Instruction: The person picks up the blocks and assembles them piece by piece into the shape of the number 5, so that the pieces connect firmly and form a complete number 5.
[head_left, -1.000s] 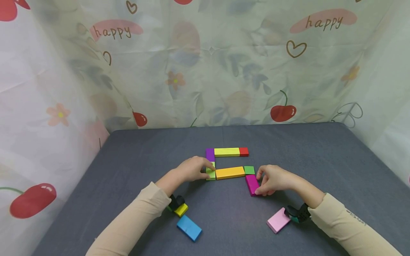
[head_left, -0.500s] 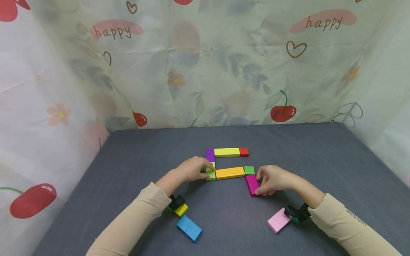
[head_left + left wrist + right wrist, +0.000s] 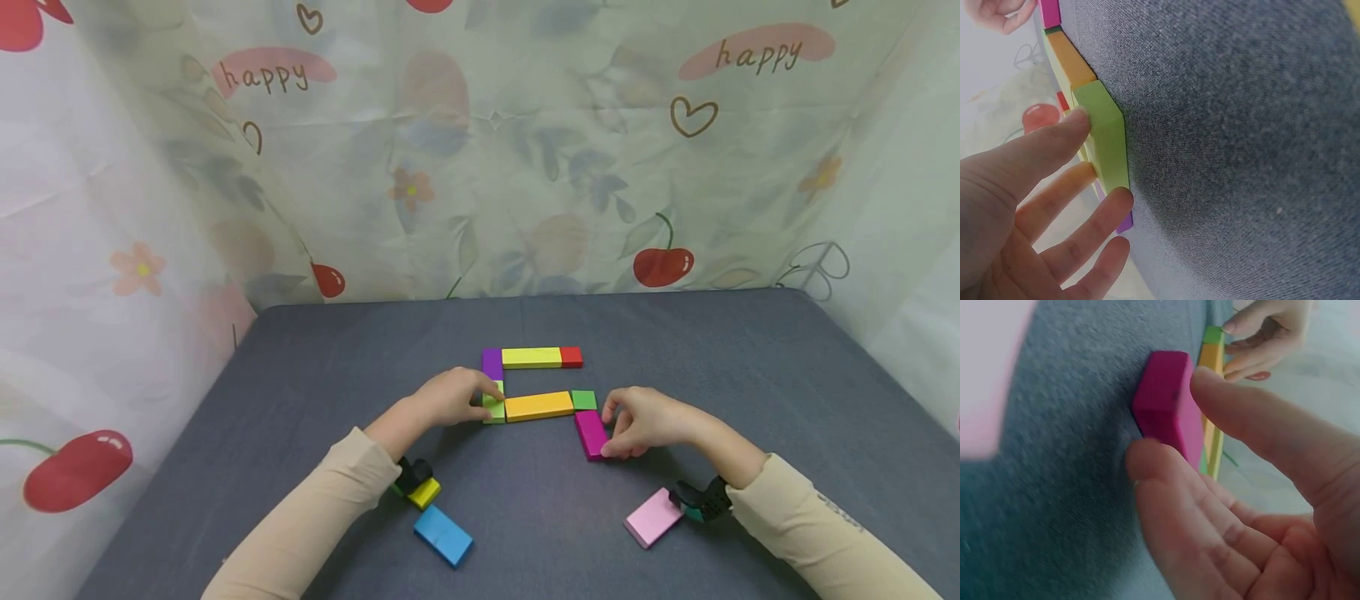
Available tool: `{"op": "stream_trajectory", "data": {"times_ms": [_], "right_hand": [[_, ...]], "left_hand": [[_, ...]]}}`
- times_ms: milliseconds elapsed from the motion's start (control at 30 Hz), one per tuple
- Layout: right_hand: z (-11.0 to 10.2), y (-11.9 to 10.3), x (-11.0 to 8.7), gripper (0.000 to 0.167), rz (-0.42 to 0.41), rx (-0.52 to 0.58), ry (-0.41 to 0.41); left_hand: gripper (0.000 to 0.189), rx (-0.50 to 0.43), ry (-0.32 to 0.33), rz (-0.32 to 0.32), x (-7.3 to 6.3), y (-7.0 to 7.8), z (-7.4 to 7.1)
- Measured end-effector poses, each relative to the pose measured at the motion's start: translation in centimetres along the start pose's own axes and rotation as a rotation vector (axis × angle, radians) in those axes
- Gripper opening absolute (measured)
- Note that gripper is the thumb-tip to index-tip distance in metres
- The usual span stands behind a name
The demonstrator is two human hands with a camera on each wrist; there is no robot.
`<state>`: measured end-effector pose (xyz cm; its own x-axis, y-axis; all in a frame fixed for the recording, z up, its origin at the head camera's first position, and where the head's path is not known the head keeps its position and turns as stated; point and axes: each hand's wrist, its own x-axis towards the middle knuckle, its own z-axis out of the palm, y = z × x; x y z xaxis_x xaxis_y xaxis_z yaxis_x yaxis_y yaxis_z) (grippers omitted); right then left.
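In the head view my left hand [image 3: 452,395] spans a light green block [image 3: 494,410], with thumb and fingertips against it; the left wrist view shows the thumb on this block [image 3: 1102,128]. A magenta block [image 3: 590,435] slants toward me on the right. Beside it is my right hand [image 3: 651,423], its thumb and fingertips right at the block's edge and spread apart in the right wrist view. Between the hands lie an orange block [image 3: 538,406] and a green block [image 3: 583,400], in line from the light green block to the magenta one.
Farther back, a purple block [image 3: 492,363], a yellow-green block [image 3: 531,357] and a red block [image 3: 571,357] continue the chain. Nearer me lie a yellow block [image 3: 425,493], a blue block [image 3: 443,535] and a pink block [image 3: 653,518], partly under the wrists. A printed curtain [image 3: 495,167] encloses the dark table [image 3: 360,342].
My right hand has shifted slightly right, its fingertips easing off the magenta block, which has stayed in place. The left hand has not visibly moved.
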<state>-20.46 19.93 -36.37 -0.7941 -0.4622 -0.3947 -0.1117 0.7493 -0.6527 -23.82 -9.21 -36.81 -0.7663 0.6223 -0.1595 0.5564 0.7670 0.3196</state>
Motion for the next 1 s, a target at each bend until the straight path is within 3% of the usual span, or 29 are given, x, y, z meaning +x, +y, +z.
{"op": "stream_trajectory", "data": {"times_ms": [267, 467, 1000], "right_hand": [[-1.1, 0.5, -0.6, 0.037, -0.167, -0.057, -0.027], [-1.3, 1.3, -0.8, 0.035, -0.292, -0.057, -0.127], [-0.6, 2.4, -2.3, 0.034, -0.392, -0.004, -0.357]], "left_hand": [[0.031, 0.004, 0.001, -0.007, 0.0, 0.0, 0.0], [0.03, 0.004, 0.007, -0.003, -0.1, 0.1, 0.1], [0.03, -0.009, 0.012, 0.007, -0.1, -0.1, 0.1]]}}
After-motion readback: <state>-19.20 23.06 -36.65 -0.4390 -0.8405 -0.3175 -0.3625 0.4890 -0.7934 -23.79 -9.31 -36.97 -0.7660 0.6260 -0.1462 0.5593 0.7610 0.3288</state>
